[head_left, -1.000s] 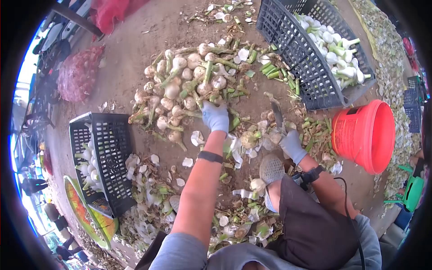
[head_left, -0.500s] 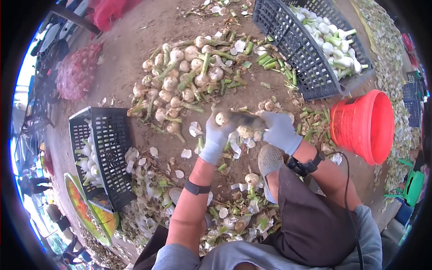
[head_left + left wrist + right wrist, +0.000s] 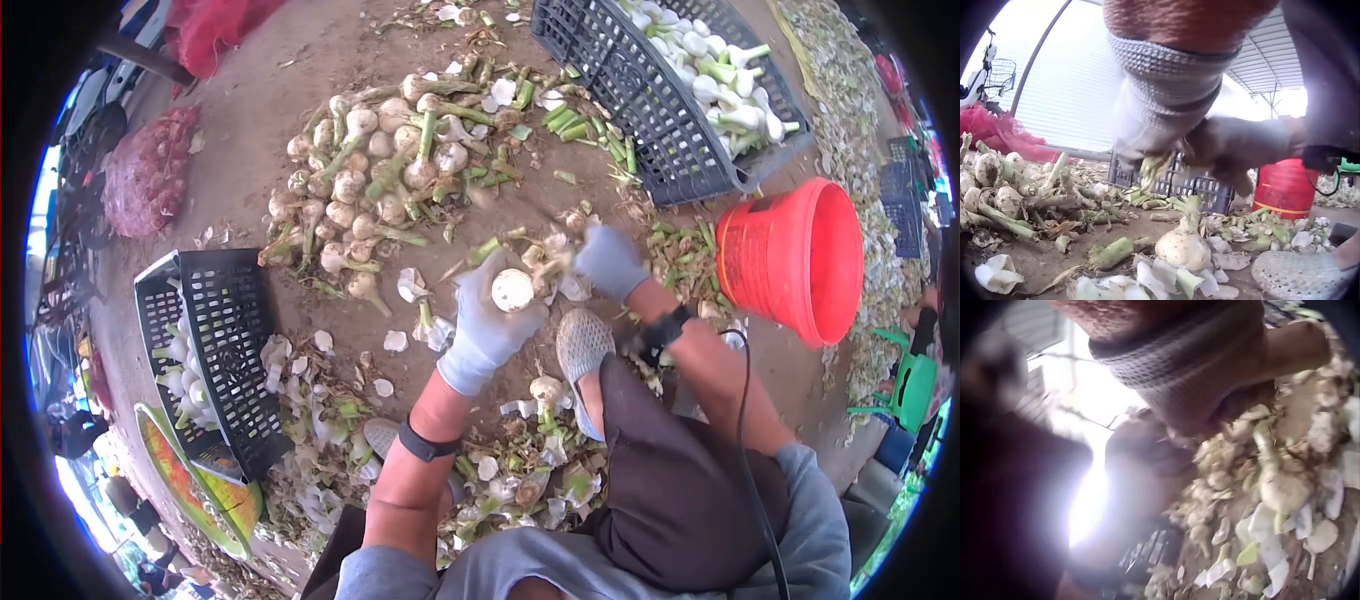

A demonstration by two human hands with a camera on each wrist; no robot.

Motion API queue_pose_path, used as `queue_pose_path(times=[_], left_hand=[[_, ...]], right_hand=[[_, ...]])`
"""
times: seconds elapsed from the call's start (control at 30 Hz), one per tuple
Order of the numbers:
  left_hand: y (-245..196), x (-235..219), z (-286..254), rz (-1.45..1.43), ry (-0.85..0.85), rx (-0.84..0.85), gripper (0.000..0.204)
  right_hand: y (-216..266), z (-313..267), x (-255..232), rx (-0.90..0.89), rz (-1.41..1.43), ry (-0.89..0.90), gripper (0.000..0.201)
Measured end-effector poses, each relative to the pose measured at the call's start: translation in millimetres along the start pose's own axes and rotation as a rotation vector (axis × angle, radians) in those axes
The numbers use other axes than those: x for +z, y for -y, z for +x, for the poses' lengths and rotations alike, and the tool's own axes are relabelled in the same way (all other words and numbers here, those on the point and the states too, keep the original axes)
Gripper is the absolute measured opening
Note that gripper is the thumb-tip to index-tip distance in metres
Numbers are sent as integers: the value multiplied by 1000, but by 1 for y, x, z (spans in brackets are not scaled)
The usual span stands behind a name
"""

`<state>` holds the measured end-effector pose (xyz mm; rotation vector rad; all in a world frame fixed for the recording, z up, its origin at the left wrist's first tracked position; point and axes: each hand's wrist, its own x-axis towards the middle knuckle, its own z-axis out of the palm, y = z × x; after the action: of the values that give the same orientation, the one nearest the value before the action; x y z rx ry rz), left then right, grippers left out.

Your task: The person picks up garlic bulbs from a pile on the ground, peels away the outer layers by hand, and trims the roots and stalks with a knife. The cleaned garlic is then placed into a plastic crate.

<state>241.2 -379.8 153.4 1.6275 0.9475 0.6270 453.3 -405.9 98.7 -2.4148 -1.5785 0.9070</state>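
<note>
My gloved left hand (image 3: pixel 490 315) holds a garlic bulb (image 3: pixel 512 290), its pale, round cut face turned up in the head view. Below that hand in the left wrist view pokes a green stalk (image 3: pixel 1150 171). To its right, my gloved right hand (image 3: pixel 610 262) is curled round a knife, whose pale handle (image 3: pixel 1300 350) sticks out of the fist in the right wrist view. The blade is blurred in the head view. Under the hands, another garlic bulb (image 3: pixel 1184 249) with a short stalk lies among peeled skins.
A heap of untrimmed garlic (image 3: pixel 370 180) lies ahead on the ground. Black crates of white garlic stand at left (image 3: pixel 225 350) and far right (image 3: pixel 640 110). A red bucket (image 3: pixel 775 260) sits at right. Skins and cut stalks (image 3: pixel 540 470) litter the ground by my shoe (image 3: pixel 583 350).
My left hand has come back from the heap with a garlic bulb. The knife met the bulb half a second ago; now the right hand is apart from it, and the bulb shows a white cut face.
</note>
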Motion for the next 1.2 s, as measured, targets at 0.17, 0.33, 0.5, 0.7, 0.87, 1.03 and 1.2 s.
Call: queue_pose_path(times=[0.17,0.33,0.5,0.7,0.87,1.03,1.2], left_hand=[[-3,-5,6,297,-389,303,31],[-14,12,-10,-729,-454,-33,30],[-28,6,-42,-1089,25,-26,39],[113,-77,40,167,-863,-477,75],[137,-113,62,506,-731,-662,70],[154,-79,12,118,-447,-360,55],[87,-31,-5,-418,-278,-240,49]], right_hand=[[-14,-23,12,-185,126,-178,29],[17,-57,-8,-342,566,-13,22],[-38,-30,22,-24,363,14,41],[-60,-30,42,95,745,-21,32],[-59,-16,55,63,739,-97,28],[-51,-19,56,58,704,-15,33],[-30,-26,45,-249,543,-8,29]])
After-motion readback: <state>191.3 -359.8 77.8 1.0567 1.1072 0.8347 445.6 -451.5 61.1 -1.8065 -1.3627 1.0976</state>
